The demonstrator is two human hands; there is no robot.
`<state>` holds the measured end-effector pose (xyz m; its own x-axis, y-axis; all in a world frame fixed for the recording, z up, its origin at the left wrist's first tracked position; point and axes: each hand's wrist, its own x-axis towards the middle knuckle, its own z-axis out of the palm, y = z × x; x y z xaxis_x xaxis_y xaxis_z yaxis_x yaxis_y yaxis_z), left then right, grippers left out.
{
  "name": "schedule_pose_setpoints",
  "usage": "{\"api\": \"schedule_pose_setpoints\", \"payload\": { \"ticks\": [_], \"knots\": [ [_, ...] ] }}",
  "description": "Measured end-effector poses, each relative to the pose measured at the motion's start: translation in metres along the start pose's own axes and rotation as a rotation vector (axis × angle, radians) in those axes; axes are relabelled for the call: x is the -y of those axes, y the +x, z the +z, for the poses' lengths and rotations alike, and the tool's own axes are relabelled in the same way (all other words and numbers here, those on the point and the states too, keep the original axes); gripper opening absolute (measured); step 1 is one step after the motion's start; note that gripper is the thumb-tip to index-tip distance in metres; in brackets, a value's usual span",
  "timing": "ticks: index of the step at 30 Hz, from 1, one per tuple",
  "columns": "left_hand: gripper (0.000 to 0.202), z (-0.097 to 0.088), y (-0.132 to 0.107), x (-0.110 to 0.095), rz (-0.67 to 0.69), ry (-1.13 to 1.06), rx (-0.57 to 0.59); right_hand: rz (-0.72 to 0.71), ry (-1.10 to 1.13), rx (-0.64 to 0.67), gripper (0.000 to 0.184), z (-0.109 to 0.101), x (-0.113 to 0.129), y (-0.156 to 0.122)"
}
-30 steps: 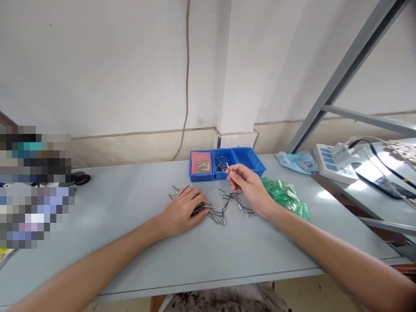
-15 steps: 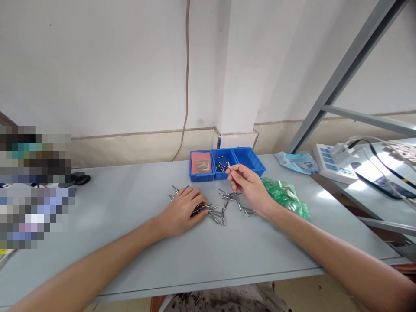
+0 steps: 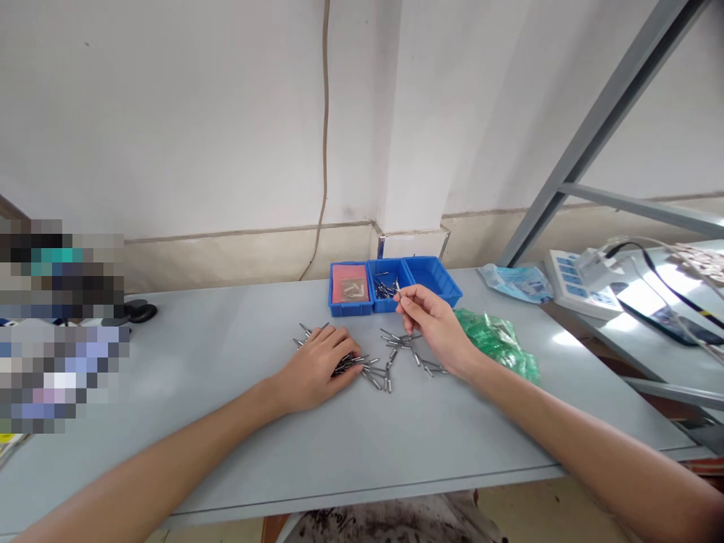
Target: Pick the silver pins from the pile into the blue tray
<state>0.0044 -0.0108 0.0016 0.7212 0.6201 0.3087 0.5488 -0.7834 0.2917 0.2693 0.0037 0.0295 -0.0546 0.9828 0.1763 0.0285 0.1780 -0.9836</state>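
Observation:
Over a heap of thin metal pins (image 3: 345,364) lies my left hand (image 3: 317,367), palm down, its fingers spread loosely across them; the pins under the palm are hidden. My right hand (image 3: 428,320) is raised in front of the blue bins, thumb and forefinger pinching one small metal pin (image 3: 397,286) that points upward. More loose pins (image 3: 399,341) lie scattered on the table between and below the hands. Beyond the right fingertips, the middle blue bin (image 3: 390,305) holds several similar pins.
A left blue bin (image 3: 351,309) contains a pink card and a small clear bag. The right blue bin (image 3: 433,275) adjoins the middle one. Green plastic wrap (image 3: 498,343) lies beside my right wrist. A blue packet (image 3: 517,283), a power strip (image 3: 580,283) and a metal frame (image 3: 593,124) stand right.

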Motion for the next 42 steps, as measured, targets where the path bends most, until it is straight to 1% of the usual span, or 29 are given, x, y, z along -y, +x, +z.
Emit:
{"api": "schedule_pose_setpoints", "payload": {
  "ticks": [3,7,10,13,17,19,21,23,26,28,31,36,42],
  "knots": [
    [0.013,0.000,0.000,0.000,-0.002,-0.001,0.005,-0.066,-0.122,-0.023,0.024,0.000,0.000,-0.001],
    [0.013,0.000,0.000,0.000,0.000,0.000,0.006,-0.230,-0.285,-0.071,0.019,0.001,0.002,-0.005],
    [0.013,0.000,0.000,0.000,-0.003,0.004,0.005,-0.313,-0.347,-0.081,0.014,0.003,0.005,-0.009],
    [0.014,0.000,0.000,0.001,-0.001,0.005,-0.002,-0.355,-0.377,-0.071,0.012,0.004,0.007,-0.012],
    [0.014,0.000,0.000,0.001,0.007,0.001,-0.012,-0.366,-0.395,-0.067,0.014,0.005,0.007,-0.013],
    [0.015,0.000,0.000,0.001,0.004,0.000,-0.007,-0.350,-0.368,-0.059,0.015,0.006,0.006,-0.013],
    [0.014,0.000,0.000,0.000,-0.001,0.002,0.001,-0.304,-0.320,-0.036,0.016,0.006,0.005,-0.012],
    [0.013,0.000,0.000,0.000,-0.006,0.007,0.008,-0.193,-0.220,0.020,0.020,0.005,0.003,-0.010],
    [0.013,0.000,0.000,0.000,-0.006,0.016,0.006,0.006,0.018,0.111,0.029,0.004,0.001,-0.007],
    [0.014,0.001,0.000,0.000,-0.001,0.018,-0.001,0.078,0.148,0.142,0.032,0.003,0.001,-0.006],
    [0.015,0.000,0.000,0.001,0.004,0.013,-0.011,0.122,0.237,0.171,0.032,0.001,0.003,-0.005],
    [0.014,0.000,0.000,0.000,0.004,0.006,-0.009,0.163,0.285,0.205,0.029,0.001,0.006,-0.006],
    [0.014,0.000,0.000,0.000,-0.005,0.007,0.005,0.153,0.296,0.212,0.026,0.002,0.005,-0.006]
  ]
}}
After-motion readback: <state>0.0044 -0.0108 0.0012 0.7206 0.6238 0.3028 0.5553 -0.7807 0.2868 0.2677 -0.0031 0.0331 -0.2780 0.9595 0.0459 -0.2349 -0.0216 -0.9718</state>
